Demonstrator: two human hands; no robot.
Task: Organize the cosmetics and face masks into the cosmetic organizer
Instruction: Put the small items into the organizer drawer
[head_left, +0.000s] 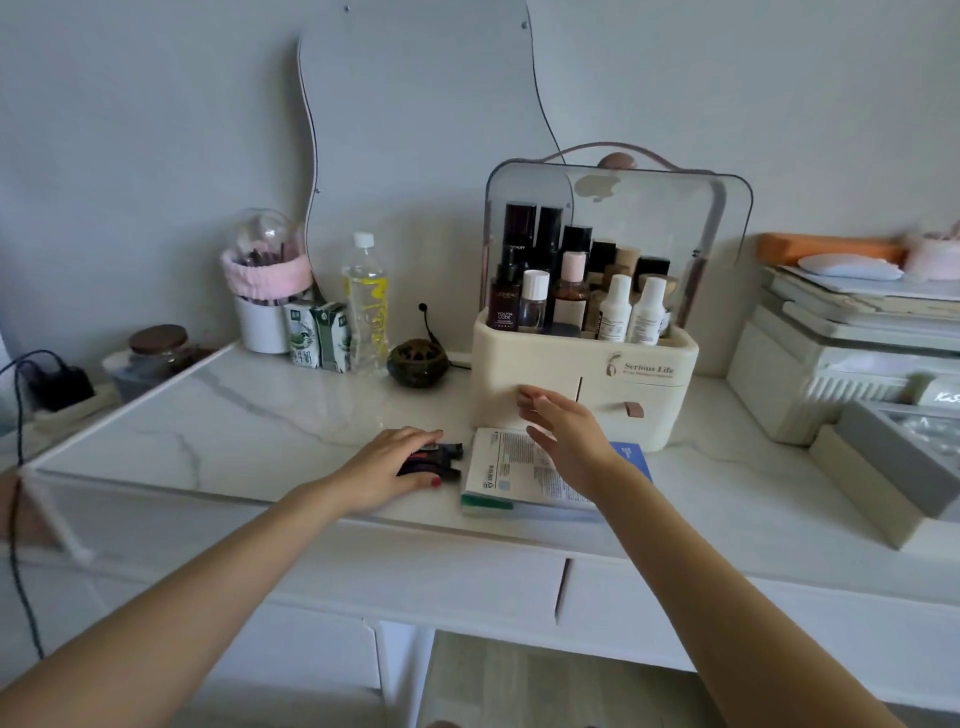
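A cream cosmetic organizer (545, 410) stands at the back of the marble desk, its clear lid (649, 218) raised and its top tray packed with several bottles (571, 291). Two drawers with brown pulls (632, 409) show on its front. A stack of face mask packets (511, 470) lies flat before it. My left hand (387, 465) rests over a few small dark lipstick tubes (441, 457) on the desk, fingers curled round them. My right hand (563, 431) hovers above the mask packets with fingers spread, close to the organizer's left drawer front.
At the back left stand a water bottle (366, 306), two milk cartons (317, 335), a white brush cup (262, 312) and a dark round burner (417, 361). Stacked boxes and books (852, 353) fill the right side. A wavy mirror (415, 119) hangs on the wall.
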